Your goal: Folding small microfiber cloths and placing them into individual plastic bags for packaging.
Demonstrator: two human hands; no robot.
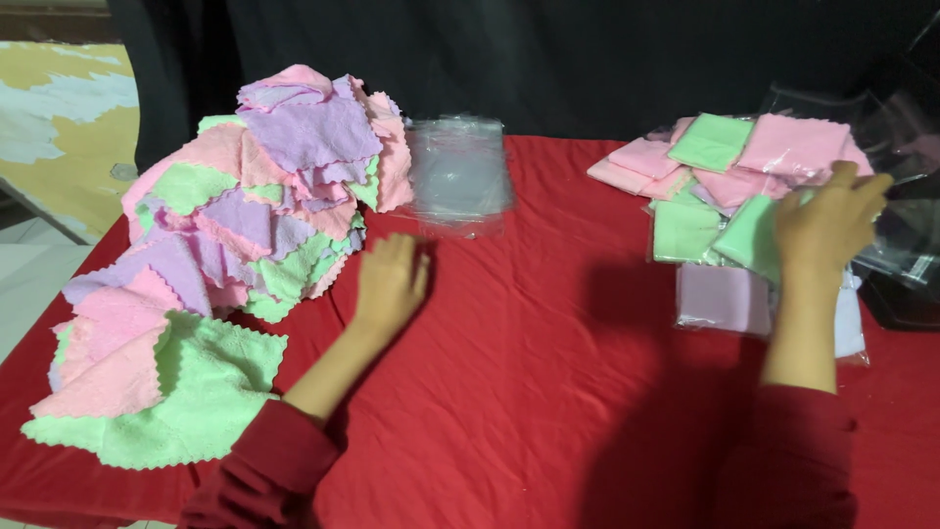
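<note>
My left hand point(390, 282) hovers flat over the red tablecloth point(529, 372), fingers apart, between a large heap of loose pink, purple and green cloths point(245, 216) and a stack of clear plastic bags point(458, 176); it holds nothing. My right hand point(827, 220) reaches over a pile of bagged folded cloths point(725, 186) at the right, fingers spread, touching or just above a green bagged cloth point(752, 235). Whether it grips anything is unclear. Both sleeves are dark red.
A black backdrop hangs behind the table. A dark clear-walled container point(911, 245) stands at the far right edge. A purple bagged cloth point(725, 299) lies nearest me on the right. Floor and a yellow patterned mat point(59, 127) show at the left.
</note>
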